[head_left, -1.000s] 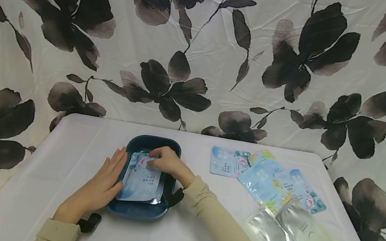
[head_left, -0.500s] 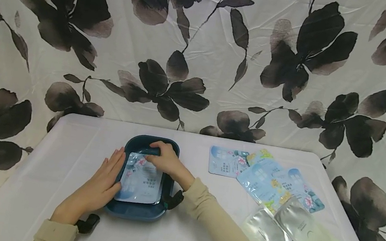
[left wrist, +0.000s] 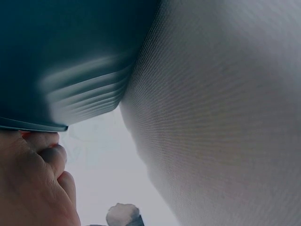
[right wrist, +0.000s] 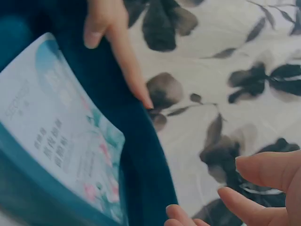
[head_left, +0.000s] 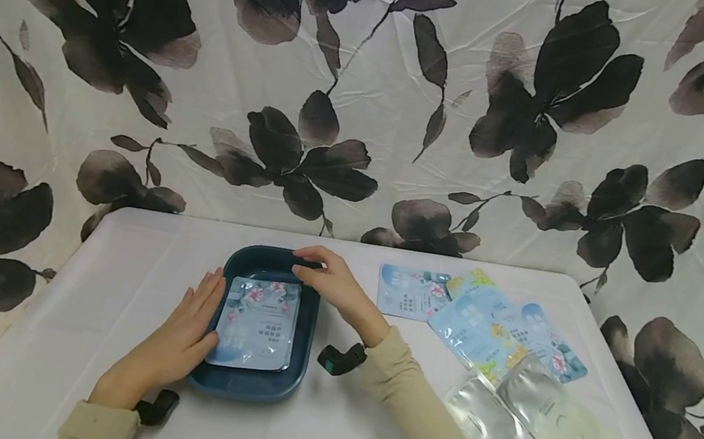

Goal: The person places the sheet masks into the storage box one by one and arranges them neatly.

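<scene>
A blue packet [head_left: 257, 327] lies flat in the dark blue tray [head_left: 252, 387] on the white table [head_left: 70, 322], with more packets [head_left: 479, 326] well apart towards three o'clock. At the tray's nine o'clock, the left hand [head_left: 181, 331] rests straight fingers against its side, gripping nothing. The right hand [head_left: 338, 286] holds nothing, its thumb and fingers parted at the one o'clock rim; whether they touch it I cannot tell.

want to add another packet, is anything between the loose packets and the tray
Yes: the right hand, at the far right corner of the tray, lies between it and the nearest loose packet. Its wrist camera and sleeve also occupy the gap. Nothing else visible blocks it.
</scene>
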A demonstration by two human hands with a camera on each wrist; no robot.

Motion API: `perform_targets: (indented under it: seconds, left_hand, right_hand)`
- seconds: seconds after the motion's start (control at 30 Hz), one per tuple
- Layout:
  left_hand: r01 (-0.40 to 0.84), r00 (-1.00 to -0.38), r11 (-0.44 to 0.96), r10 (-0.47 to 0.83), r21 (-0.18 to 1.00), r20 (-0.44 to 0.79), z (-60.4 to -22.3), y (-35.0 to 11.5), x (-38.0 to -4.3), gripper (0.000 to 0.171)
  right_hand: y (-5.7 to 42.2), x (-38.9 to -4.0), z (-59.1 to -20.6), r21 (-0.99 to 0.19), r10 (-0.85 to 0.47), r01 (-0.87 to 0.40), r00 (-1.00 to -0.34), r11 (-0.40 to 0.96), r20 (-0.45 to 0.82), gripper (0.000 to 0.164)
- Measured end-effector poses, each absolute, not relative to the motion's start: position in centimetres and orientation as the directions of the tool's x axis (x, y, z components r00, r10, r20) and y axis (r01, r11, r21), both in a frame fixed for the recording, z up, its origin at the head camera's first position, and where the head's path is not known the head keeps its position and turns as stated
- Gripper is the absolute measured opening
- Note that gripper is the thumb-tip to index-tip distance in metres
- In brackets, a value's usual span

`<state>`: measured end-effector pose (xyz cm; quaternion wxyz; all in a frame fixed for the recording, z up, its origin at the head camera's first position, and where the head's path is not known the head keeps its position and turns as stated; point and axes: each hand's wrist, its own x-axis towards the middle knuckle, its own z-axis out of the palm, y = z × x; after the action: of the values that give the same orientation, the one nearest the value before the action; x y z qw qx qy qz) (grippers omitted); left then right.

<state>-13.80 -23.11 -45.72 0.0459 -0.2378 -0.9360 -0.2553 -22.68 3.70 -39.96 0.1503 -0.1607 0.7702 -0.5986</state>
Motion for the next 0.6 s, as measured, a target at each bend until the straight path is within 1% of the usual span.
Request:
perform_targets:
  seconds: [0.23,0.43,0.6]
  left_hand:
    - [0.461,-0.886,0.751,0.422,0.472,0.194,-45.7,-23.0,-13.7,0.075]
    - [0.465,-0.884,0.749,0.42,0.471,0.206,-45.6,-23.0,-13.7,0.074]
    - [0.471,-0.881,0.747,0.424,0.468,0.21,-45.7,-23.0,-13.8,0.075]
  right_hand:
    - [7.4,-22.5,-41.4,-1.0,-0.312,0.011,-0.95,0.015,-0.015,0.037]
    - [11.6,-22.3,-42.5,-0.997,-0.164,0.006,-0.986,-0.08,0.008,0.034]
    - [15.6,-21.9,-42.7,-0.987,-0.037,0.008,-0.999,-0.163,-0.002,0.035]
